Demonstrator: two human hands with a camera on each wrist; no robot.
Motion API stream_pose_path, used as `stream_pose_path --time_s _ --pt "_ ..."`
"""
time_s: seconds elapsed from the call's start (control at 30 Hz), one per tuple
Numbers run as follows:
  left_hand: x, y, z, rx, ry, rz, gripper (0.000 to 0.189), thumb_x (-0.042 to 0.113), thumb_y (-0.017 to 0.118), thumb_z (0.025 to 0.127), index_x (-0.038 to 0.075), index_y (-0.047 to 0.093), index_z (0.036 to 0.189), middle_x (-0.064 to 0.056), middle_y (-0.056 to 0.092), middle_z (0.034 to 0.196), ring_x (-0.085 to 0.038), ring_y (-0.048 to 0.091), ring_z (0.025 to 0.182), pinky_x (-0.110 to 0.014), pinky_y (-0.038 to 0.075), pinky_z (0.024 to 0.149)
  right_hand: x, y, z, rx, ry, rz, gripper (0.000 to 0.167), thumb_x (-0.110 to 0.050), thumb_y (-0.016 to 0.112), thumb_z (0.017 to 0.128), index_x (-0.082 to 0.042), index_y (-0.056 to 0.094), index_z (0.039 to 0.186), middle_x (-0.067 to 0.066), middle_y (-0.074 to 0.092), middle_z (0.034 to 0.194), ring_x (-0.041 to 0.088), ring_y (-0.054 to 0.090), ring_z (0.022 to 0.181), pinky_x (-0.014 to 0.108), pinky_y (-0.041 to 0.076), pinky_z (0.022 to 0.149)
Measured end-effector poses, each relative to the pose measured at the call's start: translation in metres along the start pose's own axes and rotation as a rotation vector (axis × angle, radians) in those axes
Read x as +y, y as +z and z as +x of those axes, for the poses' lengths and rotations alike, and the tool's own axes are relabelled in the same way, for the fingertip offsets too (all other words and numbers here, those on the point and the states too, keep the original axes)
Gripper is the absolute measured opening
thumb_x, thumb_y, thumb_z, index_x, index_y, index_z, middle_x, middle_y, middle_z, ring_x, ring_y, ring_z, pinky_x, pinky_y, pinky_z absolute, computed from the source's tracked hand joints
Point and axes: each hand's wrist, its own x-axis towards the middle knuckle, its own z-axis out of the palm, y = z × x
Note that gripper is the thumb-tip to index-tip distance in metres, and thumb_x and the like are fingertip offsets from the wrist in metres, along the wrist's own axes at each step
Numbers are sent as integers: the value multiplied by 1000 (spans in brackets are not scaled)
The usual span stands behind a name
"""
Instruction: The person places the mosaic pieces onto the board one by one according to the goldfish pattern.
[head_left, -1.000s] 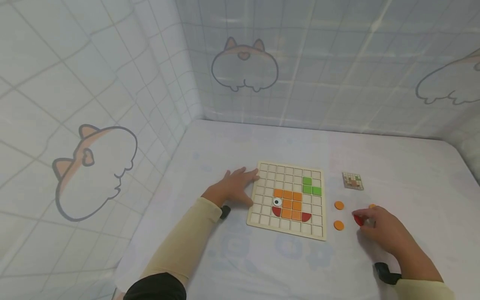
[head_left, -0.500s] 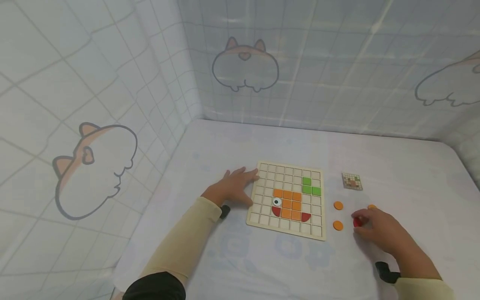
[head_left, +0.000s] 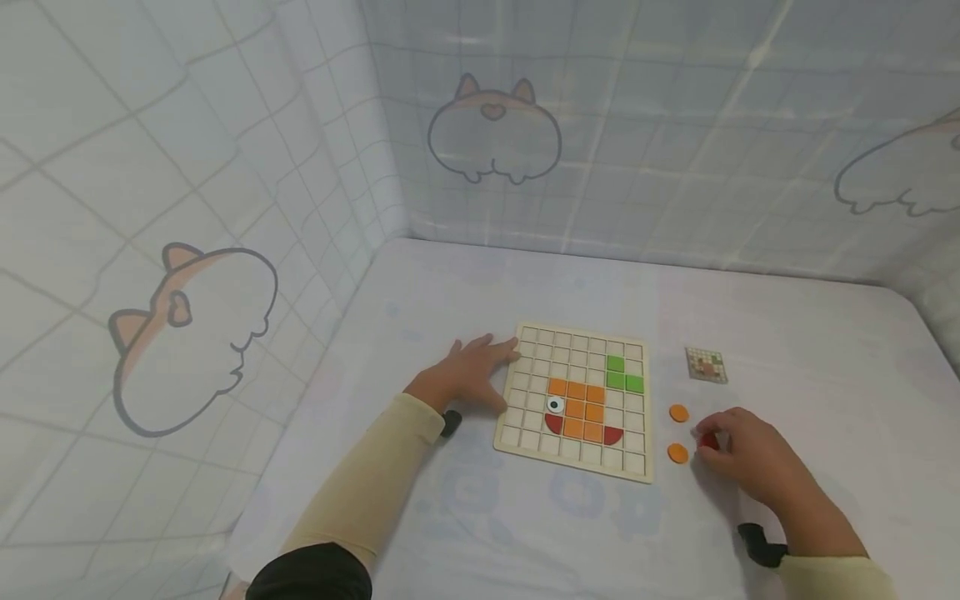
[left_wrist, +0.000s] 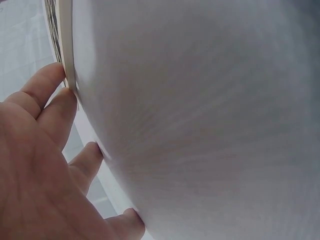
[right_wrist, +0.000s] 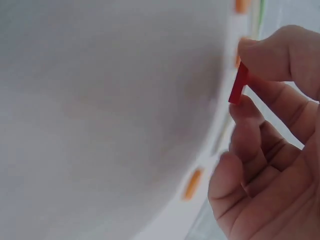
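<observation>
A wooden grid board (head_left: 525, 383) lies on the white table, bearing orange squares (head_left: 576, 409), green squares (head_left: 616, 379), red quarter-round pieces (head_left: 612, 435) and an eye tile (head_left: 555, 404). My left hand (head_left: 468, 375) touches the board's left edge with fingers spread; the left wrist view shows fingertips (left_wrist: 65, 97) at that edge. To the right of the board, my right hand (head_left: 753, 458) pinches a red tile (right_wrist: 239, 84) between thumb and fingers. The fingers cover part of this tile.
Two orange round pieces (head_left: 678, 412) lie between the board and my right hand. Another orange piece (right_wrist: 192, 184) shows in the right wrist view. A small pattern card (head_left: 706, 365) sits beyond them. Tile-patterned curtains (head_left: 600, 150) rise behind and at the left.
My right hand has tightened its pinch on the red tile and shifted slightly left toward the orange rounds. My left hand stays at the board's edge.
</observation>
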Motion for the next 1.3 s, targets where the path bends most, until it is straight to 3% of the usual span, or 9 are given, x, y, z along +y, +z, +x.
stream_pose_path --time_s 0.27,0.47,0.6,0.93,1.3 --pt "0 0 -1 7 5 2 93 40 82 72 36 40 156 18 21 168 -20 7 160 -60 1 126 -63 -2 19 85 -141 53 22 -23 73 89 -11 75 108 13 64 113 28 58 96 44 57 79" --pt "1 -1 -3 3 27 -2 92 39 81 74 34 41 156 18 20 169 -21 7 160 -61 2 126 -111 11 51 75 -236 50 18 -25 70 92 -12 76 105 8 65 106 27 59 98 50 55 91" --pt "1 -3 -4 -5 38 0 92 39 81 74 34 40 156 17 19 169 -22 7 160 -62 2 125 -131 19 73 57 -284 42 21 -23 67 92 -11 76 107 6 67 102 25 58 93 48 55 89" --pt "0 -3 -4 1 53 0 91 40 79 74 36 40 156 19 21 168 -21 8 160 -61 2 126 -155 37 106 31 -277 22 20 -23 66 94 -12 78 106 5 68 100 22 58 90 42 55 85" --pt "0 -4 -5 2 27 -9 93 39 80 72 36 40 156 18 23 168 -21 8 160 -60 2 126 -161 36 108 -24 -264 -12 19 -20 66 97 -13 79 109 7 66 109 25 60 99 46 55 95"
